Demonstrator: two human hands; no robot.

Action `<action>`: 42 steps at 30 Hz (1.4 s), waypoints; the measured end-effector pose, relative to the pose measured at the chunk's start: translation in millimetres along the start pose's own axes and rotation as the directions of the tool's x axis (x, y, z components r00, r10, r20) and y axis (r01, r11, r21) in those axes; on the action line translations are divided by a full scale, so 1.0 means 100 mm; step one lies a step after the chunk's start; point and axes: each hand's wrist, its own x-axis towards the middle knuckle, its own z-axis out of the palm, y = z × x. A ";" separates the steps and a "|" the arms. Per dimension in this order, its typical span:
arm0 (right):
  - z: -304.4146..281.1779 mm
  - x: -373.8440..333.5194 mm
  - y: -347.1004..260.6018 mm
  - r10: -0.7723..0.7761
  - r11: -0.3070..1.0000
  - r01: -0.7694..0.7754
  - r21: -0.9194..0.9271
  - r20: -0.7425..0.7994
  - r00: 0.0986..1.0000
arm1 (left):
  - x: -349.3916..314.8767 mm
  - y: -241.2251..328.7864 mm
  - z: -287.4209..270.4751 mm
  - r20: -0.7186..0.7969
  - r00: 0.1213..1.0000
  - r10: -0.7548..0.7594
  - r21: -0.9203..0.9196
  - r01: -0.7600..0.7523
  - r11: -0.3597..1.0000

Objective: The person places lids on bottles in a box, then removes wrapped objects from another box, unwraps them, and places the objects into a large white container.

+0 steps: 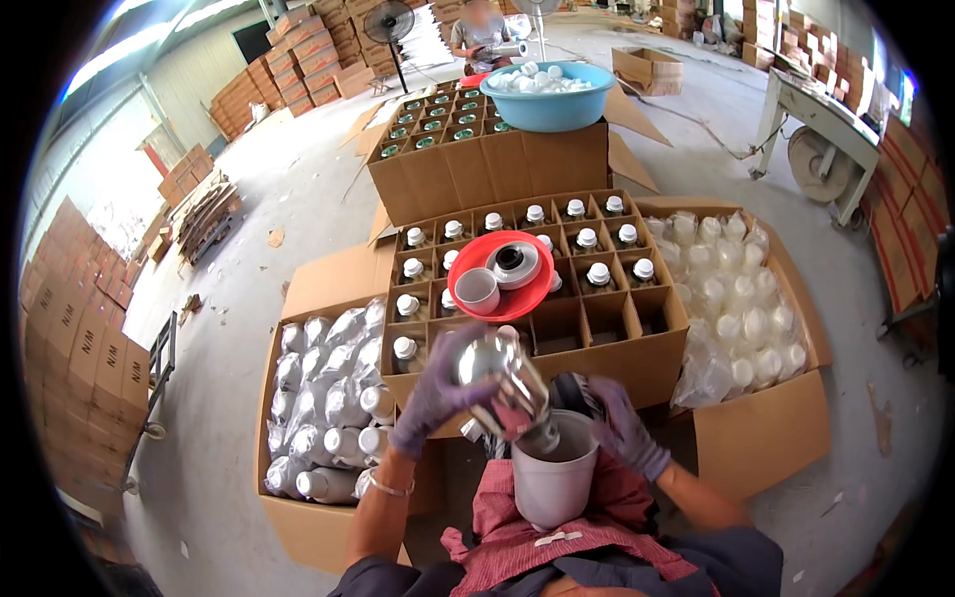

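My left hand [445, 386], in a purple-grey glove, is closed around a shiny silvered glass vacuum-flask liner [505, 386]. The liner is tilted, its narrow neck pointing down toward the rim of a pale grey flask body [553, 483]. That body stands mouth up in my lap, on red checked cloth [494, 502]. Beside its right rim is my right hand [627, 428], gloved alike; its fingers are smeared by motion, and whether they grip the rim I cannot tell. Ahead, a red tray [532, 301] holds a white cup [477, 290] and round white and black parts [511, 262].
The tray rests on a divided carton [617, 363] of white-capped bottles. Open cartons flank it: bagged grey-white flask bodies [338, 373] left, bagged pale pieces [741, 318] right. Behind, a blue basin [547, 109] of white parts sits on another carton [477, 169]. A person [484, 35] sits beyond.
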 end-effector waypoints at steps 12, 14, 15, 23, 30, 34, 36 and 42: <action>0.47 -0.39 -0.48 -0.131 0.982 0.116 0.148 0.096 0.987 | -2.04 -1.17 0.45 0.003 0.744 -0.668 -0.864 0.339 0.373; 0.29 0.38 -0.70 -0.113 0.976 0.056 0.210 0.270 0.956 | -1.99 -1.16 0.25 0.076 0.870 -0.487 -0.552 0.444 0.706; 0.29 0.41 -0.58 -0.097 0.985 0.050 0.168 0.283 0.954 | -1.72 -1.00 0.24 0.086 0.963 -0.256 0.131 0.244 0.961; 0.15 1.14 -0.94 -0.284 0.900 0.159 0.405 0.269 0.920 | -1.53 -0.69 0.43 -0.077 0.863 -0.500 -0.820 0.230 0.524; 0.16 1.27 -1.05 -0.178 0.956 0.139 0.259 0.137 0.974 | -1.44 -0.72 0.43 -0.067 0.867 -0.494 -0.822 0.233 0.520; 0.19 1.25 -1.04 -0.157 0.953 0.137 0.270 0.054 0.986 | -1.36 -0.65 0.33 -0.048 0.872 -0.488 -0.787 0.268 0.556; 0.15 1.13 -0.96 -0.145 0.943 0.125 0.309 0.042 0.989 | -1.27 -0.56 0.15 -0.035 0.885 -0.464 -0.714 0.303 0.632; 0.29 0.06 -0.66 0.175 0.967 -0.189 0.170 0.097 0.980 | -0.19 0.03 -0.58 0.309 0.891 -0.333 0.152 0.299 0.942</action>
